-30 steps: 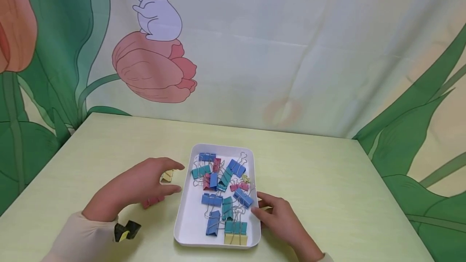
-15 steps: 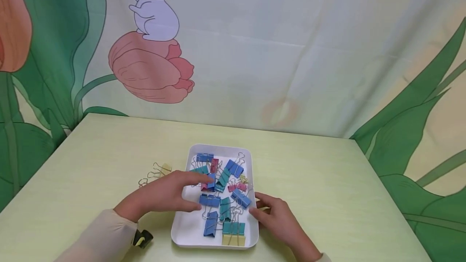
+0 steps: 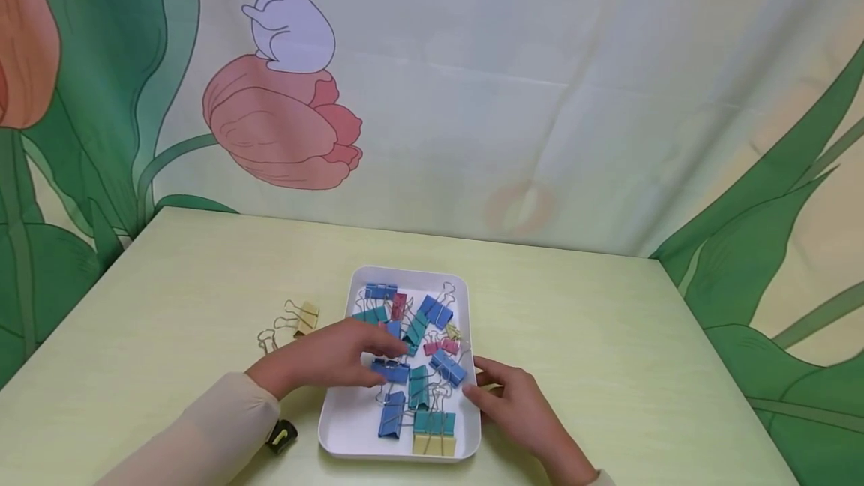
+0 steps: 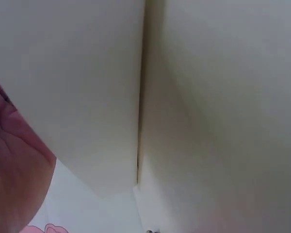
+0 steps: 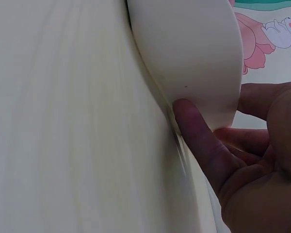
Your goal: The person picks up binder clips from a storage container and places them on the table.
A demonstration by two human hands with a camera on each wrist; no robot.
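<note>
In the head view a white tray (image 3: 331, 426) holds several binder clips in blue, teal, pink and yellow. My left hand (image 3: 324, 357) is over its left side, thumb and finger apart around a blue binder clip (image 3: 393, 371); whether they touch it I cannot tell. My right hand (image 3: 516, 403) pinches the tray's right wall. The right wrist view has one finger (image 5: 196, 131) against the outer wall (image 5: 189, 53) and another at the rim. Mostly a pale, blurred surface fills the left wrist view, with part of the left hand (image 4: 14, 179) at its edge.
A yellow binder clip (image 3: 307, 319) lies on the table (image 3: 574, 336) left of the tray. Wire handles (image 3: 268, 339) of another clip show behind the left hand, its body hidden. A black-and-yellow object (image 3: 282, 436) sits by the left cuff. A printed curtain (image 3: 459, 96) hangs behind.
My left hand has moved right, from beside the clips on the table to over the tray, uncovering the yellow clip. The right hand and the tray have stayed in place.
</note>
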